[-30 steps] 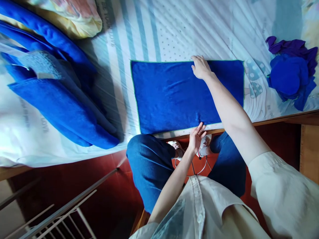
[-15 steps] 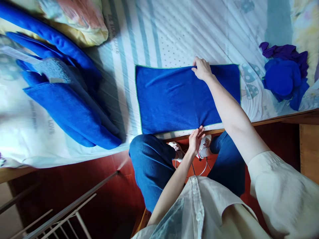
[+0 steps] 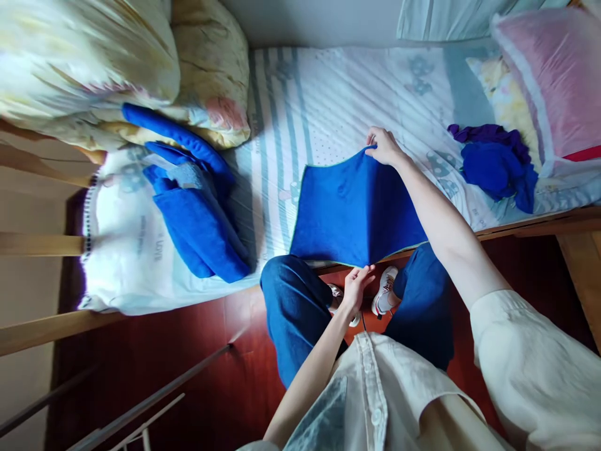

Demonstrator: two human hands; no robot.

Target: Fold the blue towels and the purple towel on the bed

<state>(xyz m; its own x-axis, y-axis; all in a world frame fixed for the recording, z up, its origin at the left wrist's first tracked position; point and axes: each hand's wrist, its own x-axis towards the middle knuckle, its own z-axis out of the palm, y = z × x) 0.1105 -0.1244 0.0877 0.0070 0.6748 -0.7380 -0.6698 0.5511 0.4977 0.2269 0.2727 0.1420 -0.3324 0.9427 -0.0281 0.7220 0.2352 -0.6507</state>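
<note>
A blue towel with a thin green edge is raised along its middle, forming a ridge between my two hands, while its sides slope down to the bed. My right hand pinches the middle of the far edge. At the near edge, my left hand grips the towel between thumb and fingers, just above the gap between my knees. The towel's right part is partly hidden behind my right forearm.
On the left of the bed lies a heap of blue cloth. To the right is a crumpled blue and purple cloth pile, beside a pink pillow. Yellow bedding fills the back left. A metal rack stands at lower left.
The towel lay flat; now both hands have lifted its middle into a ridge and its sides have drawn inward. The view has tilted up, showing more of the bed and wall.
</note>
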